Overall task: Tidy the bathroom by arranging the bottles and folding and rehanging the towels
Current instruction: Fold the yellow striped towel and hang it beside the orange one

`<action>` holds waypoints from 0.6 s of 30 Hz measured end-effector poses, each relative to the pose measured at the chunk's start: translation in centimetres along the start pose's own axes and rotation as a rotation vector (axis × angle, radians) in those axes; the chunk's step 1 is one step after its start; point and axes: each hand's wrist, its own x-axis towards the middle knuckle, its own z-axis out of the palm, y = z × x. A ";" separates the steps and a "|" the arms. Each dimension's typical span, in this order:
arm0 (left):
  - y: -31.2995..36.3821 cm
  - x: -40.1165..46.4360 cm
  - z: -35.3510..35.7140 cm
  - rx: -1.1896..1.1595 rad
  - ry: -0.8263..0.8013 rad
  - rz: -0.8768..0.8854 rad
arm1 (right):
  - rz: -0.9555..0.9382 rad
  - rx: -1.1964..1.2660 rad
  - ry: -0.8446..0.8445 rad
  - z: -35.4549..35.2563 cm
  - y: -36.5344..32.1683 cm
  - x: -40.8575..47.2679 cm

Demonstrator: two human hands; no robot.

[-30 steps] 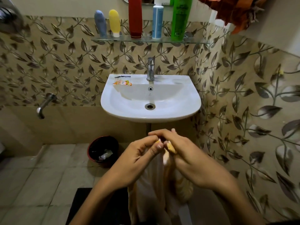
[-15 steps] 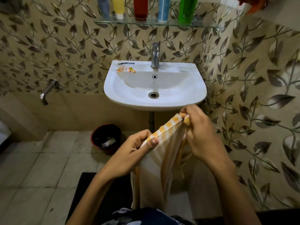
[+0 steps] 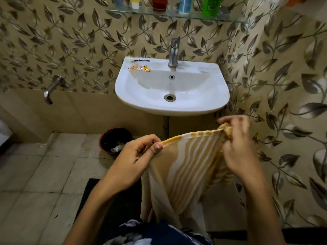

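You're mid-fold: left hand [image 3: 137, 154] and right hand [image 3: 235, 138] each pinch the towel [image 3: 184, 167] top edge, stretched taut; next, likely bring corners together

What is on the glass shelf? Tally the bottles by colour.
Blue-grey bottle: 1
Yellow bottle: 1
Red bottle: 1
Light blue bottle: 1
Green bottle: 1
Total: 5, all cut off at the frame's top edge.

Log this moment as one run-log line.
left hand: pinches towel edge | right hand: grips bunched corner | yellow-and-white striped cotton towel: stretched between hands, hanging | step: folding
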 end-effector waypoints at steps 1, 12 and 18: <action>0.4 0.1 0.1 0.019 0.018 0.022 | -0.079 0.101 -0.101 0.3 -1.1 -0.7; 2.1 -0.3 0.5 0.031 -0.035 0.054 | -0.366 0.201 -0.205 2.5 -5.0 -2.6; 1.4 -0.8 -0.7 -0.030 -0.044 0.016 | -0.219 0.150 0.121 0.8 -3.4 -1.1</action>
